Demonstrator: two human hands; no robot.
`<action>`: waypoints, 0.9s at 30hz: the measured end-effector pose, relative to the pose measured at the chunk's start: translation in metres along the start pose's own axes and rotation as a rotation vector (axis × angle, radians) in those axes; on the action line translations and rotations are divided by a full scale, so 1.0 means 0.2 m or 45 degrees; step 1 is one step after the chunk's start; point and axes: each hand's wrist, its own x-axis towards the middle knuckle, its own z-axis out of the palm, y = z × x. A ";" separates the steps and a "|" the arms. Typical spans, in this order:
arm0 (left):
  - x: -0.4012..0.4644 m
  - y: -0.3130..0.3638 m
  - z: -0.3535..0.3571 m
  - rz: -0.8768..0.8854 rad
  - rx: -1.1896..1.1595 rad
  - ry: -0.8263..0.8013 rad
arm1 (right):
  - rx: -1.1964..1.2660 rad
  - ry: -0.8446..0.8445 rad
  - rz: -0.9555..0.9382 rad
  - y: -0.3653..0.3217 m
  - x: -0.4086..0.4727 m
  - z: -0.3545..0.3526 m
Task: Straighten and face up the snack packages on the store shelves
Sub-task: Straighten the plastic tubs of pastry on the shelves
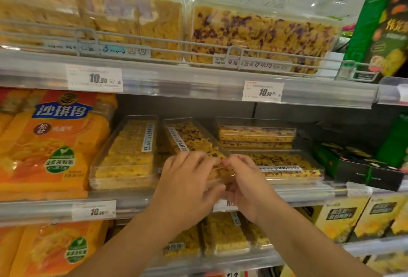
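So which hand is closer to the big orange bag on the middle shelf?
Left. The left hand grips the tilted clear box on the side facing the orange bag, though not touching the bag. The right hand holds the box's far side, farther away.

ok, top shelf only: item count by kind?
Clear plastic tray of plain yellow cake: 1
Clear plastic tray of purple-flecked yellow cake: 1
Upright green cardboard box: 1
Total: 3, counting only what is in frame.
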 end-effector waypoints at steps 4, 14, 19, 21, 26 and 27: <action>0.09 -0.01 0.02 -0.227 -0.316 -0.038 | -0.080 -0.049 -0.082 -0.08 0.01 -0.18; 0.38 0.11 0.28 -0.679 -0.255 0.069 | -0.504 -0.160 -0.265 -0.40 0.08 -0.81; 0.52 0.11 0.35 -0.915 -0.594 0.195 | -0.602 -0.231 -0.315 -0.54 0.14 -1.07; 0.53 0.12 0.38 -0.912 -0.776 0.192 | -0.593 -0.258 -0.315 -0.57 0.19 -1.14; 0.48 0.16 0.41 -0.920 -0.694 0.237 | -0.566 -0.377 -0.322 -0.61 0.29 -1.21; 0.48 0.17 0.40 -0.935 -0.712 0.250 | -0.545 -0.404 -0.327 -0.62 0.31 -1.21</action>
